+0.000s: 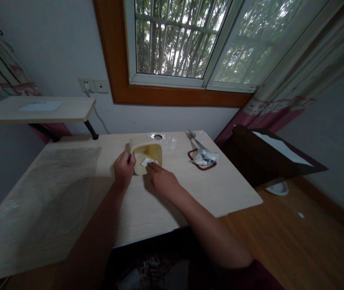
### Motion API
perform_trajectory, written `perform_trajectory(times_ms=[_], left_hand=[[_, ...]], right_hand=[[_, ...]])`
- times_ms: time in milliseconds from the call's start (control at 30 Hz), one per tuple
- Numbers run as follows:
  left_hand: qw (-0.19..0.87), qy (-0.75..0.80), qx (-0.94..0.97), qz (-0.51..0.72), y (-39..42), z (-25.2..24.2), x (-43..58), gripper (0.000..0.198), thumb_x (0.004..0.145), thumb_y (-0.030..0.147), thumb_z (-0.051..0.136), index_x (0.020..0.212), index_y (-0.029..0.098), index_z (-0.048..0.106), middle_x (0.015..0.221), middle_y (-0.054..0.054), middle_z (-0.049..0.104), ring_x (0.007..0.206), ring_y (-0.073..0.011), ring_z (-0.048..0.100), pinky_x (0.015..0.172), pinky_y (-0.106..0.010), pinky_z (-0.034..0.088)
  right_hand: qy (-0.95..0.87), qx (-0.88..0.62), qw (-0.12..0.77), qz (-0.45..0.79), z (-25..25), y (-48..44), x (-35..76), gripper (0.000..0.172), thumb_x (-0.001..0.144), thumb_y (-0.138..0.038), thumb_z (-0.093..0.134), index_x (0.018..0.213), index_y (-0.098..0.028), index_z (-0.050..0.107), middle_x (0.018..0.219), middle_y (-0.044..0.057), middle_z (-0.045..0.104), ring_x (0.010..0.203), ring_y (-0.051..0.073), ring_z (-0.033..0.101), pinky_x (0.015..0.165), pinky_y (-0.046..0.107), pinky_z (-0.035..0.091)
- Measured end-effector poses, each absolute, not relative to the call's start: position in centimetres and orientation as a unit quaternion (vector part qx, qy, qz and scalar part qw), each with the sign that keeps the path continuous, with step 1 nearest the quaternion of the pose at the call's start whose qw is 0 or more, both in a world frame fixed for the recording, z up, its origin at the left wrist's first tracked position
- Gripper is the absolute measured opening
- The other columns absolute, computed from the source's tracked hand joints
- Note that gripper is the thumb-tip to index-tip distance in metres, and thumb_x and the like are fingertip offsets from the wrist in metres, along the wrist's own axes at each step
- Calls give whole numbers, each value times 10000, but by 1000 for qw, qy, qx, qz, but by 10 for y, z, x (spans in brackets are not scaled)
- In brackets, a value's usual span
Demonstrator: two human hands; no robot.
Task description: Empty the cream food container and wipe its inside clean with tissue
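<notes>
A small cream-yellow plastic bin [154, 152] lies tipped on the table with its opening toward me. My left hand [123, 171] is closed around the left side of its rim. Just at the opening, my right hand [162, 179] pinches a white tissue [144, 162] against the lower inside wall. Part of the tissue is hidden under my fingers. To the right, a brown rectangular ring [202, 167] rests on the table, and a crumpled clear plastic bag [204, 156] lies over it.
The pale wooden table [148, 213] has a clear sheet [60, 193] on its left part. At the back left stands a raised shelf [36, 110] with a paper on it. A dark brown piece of furniture [259, 157] stands beyond the table's right edge.
</notes>
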State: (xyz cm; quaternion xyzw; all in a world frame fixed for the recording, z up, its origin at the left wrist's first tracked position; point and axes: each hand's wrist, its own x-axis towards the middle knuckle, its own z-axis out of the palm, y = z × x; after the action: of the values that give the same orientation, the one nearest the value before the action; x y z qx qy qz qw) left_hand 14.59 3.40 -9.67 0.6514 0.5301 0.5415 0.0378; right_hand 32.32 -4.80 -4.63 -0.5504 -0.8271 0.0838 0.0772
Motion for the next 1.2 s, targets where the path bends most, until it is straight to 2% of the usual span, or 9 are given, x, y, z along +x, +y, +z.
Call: perform_trajectory(times_ms=[200, 400, 567, 767, 933, 1200], left_hand=[[26, 514, 662, 544, 34, -97, 147, 307, 904, 275, 528, 631, 223, 400, 605, 20, 433, 599, -146, 423, 611, -292, 309], [31, 500, 669, 549, 33, -98, 149, 300, 901, 257, 540, 635, 222, 406, 607, 23, 427, 602, -147, 426, 609, -289, 301], [26, 510, 662, 548, 33, -98, 148, 312, 908, 272, 527, 632, 227, 388, 606, 19, 425, 606, -153, 429, 614, -294, 311], [29, 520, 656, 546, 32, -97, 148, 312, 913, 289, 524, 637, 227, 393, 607, 18, 432, 612, -153, 428, 611, -290, 316], [31, 518, 659, 544, 32, -97, 150, 311, 913, 302, 517, 638, 226, 394, 610, 18, 435, 613, -154, 435, 615, -288, 319], [37, 518, 659, 544, 31, -97, 149, 291, 914, 290, 512, 654, 228, 395, 609, 19, 430, 617, -153, 429, 618, -292, 319]], right_hand=[[-824, -556, 85, 69, -54, -46, 315, 545, 961, -171, 430, 1490, -56, 492, 1559, 185, 481, 1465, 256, 436, 1147, 383, 452], [-856, -497, 118, 75, -67, -47, 299, 582, 949, -180, 448, 1496, 17, 459, 1571, 244, 433, 1491, 274, 393, 1199, 417, 388], [-854, -498, 124, 79, -64, -50, 303, 596, 949, -199, 457, 1514, -12, 450, 1591, 224, 412, 1491, 277, 394, 1180, 422, 416], [-832, -546, 77, 62, -56, -50, 318, 558, 977, -151, 397, 1525, -57, 452, 1598, 187, 417, 1501, 259, 379, 1159, 415, 440], [-829, -551, 74, 56, -59, -48, 317, 554, 981, -155, 397, 1516, -18, 452, 1596, 216, 405, 1505, 277, 369, 1174, 418, 422], [-856, -498, 116, 75, -65, -50, 300, 595, 940, -191, 479, 1502, 3, 454, 1589, 252, 404, 1518, 294, 339, 1189, 436, 399]])
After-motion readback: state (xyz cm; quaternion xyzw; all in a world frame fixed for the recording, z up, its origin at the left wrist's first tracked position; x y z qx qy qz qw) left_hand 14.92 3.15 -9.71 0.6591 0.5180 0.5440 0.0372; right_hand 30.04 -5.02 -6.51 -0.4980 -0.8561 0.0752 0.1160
